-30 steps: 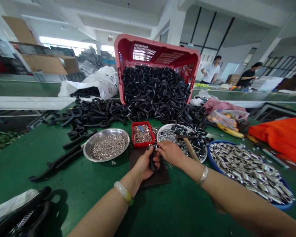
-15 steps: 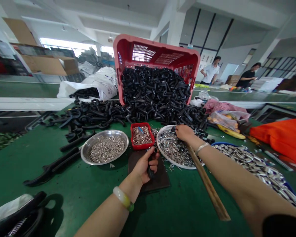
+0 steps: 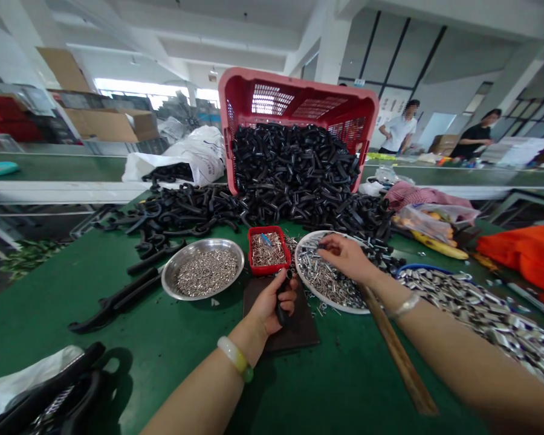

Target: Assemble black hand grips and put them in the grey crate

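My left hand is wrapped round a black plastic handle piece, its hollow end facing up, above a dark square pad. My right hand hovers over a white round tray of loose screws and pins, thumb and fingertips pinched together. Something small and dark shows at those fingertips, too small to name. Under the right wrist, a wooden stick leans from the tray's edge onto the table. Between the hands and the black pile sits a red square tub of small metal pins with a blue piece on top.
A steel bowl of rivet-like bits stands left. Black plastic parts spill from a tipped red crate behind. A blue tray of metal sleeves, a banana and orange cloth lie right. Two people stand beyond.
My right hand has drawn back slightly from the tray's far side, its fingertips lifted and now pinched in view. The left hand keeps its hold. The whole view has shifted slightly.
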`<state>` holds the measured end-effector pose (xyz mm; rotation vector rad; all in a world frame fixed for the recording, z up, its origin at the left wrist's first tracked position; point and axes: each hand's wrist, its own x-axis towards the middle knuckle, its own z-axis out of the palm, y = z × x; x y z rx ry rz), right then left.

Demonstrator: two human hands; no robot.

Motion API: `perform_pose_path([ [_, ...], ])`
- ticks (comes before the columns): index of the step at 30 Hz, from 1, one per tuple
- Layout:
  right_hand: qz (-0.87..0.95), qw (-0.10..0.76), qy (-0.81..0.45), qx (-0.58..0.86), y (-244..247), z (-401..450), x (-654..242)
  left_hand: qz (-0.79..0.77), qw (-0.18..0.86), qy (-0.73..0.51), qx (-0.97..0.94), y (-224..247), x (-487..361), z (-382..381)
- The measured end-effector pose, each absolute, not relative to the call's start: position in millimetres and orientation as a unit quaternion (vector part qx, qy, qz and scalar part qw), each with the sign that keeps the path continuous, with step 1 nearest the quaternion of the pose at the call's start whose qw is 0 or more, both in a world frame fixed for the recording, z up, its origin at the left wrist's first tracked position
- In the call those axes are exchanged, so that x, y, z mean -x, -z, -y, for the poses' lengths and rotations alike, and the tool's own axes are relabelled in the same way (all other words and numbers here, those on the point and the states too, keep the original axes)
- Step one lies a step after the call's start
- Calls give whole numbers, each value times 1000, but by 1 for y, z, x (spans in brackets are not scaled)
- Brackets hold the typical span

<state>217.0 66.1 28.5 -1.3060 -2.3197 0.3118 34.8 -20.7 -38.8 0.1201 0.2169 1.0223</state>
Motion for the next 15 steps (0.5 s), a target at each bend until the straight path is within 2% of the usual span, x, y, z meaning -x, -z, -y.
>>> perform_pose_path([
  [3, 861, 291, -160, 385, -33, -19, -210, -97, 868, -483, -56, 40, -34, 21],
  [9, 889, 263, -51, 372, -48, 19, -193, -91, 878, -461, -88, 40, -31, 23],
  [15, 934, 128, 101, 318, -61, 47, -173, -116, 860, -478, -137, 46, -34, 23],
])
